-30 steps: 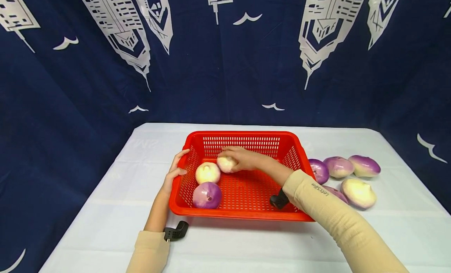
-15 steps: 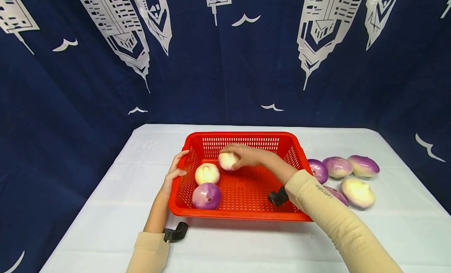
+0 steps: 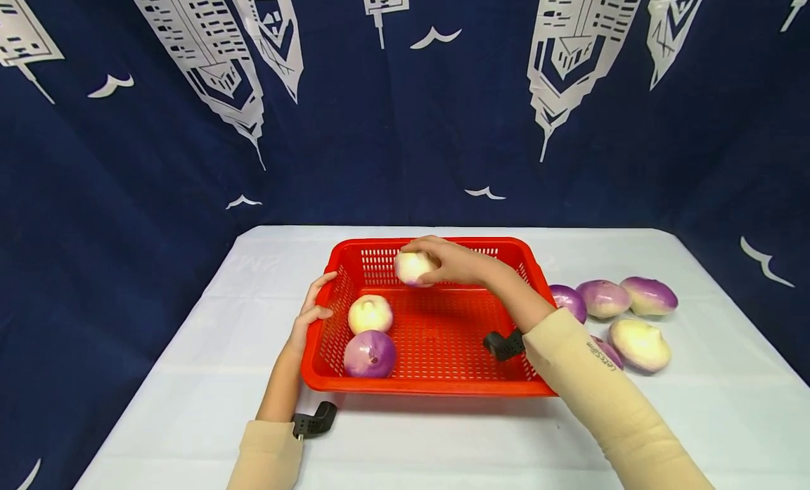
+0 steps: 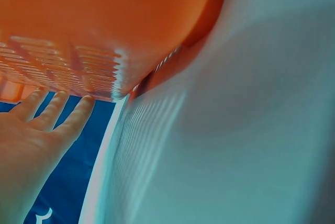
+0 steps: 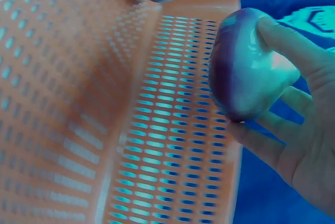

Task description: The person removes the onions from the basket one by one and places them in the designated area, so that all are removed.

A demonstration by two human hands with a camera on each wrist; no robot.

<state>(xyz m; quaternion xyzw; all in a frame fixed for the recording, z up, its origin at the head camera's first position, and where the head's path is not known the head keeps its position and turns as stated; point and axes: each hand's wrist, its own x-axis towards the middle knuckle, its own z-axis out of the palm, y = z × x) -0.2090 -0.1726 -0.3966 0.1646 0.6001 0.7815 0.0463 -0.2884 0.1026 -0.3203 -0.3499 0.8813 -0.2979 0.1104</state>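
My right hand (image 3: 443, 258) grips a purple-and-white turnip (image 3: 413, 268), raised inside the red basket (image 3: 430, 386) near its back wall. In the right wrist view, thumb and fingers spread around that turnip's pale side, its purple side facing the perforated wall. My left hand (image 3: 310, 313) holds the basket's left rim, thumb over the edge. Its fingers (image 4: 78, 115) lie along the outer wall in the left wrist view. At the basket's left side sit two more turnips, one showing its pale side (image 3: 370, 314) and one its purple side (image 3: 370, 353).
Several turnips (image 3: 648, 296) lie on the white tablecloth (image 3: 190, 405) right of the basket, one partly behind my right forearm. A dark blue curtain (image 3: 354, 159) with white printed buildings hangs beyond the table. Black wrist cameras (image 3: 314, 420) sit on both arms.
My right hand has lifted the turnip up from the basket floor, toward the back wall. The left hand stays at the rim, and the other turnips have not moved.
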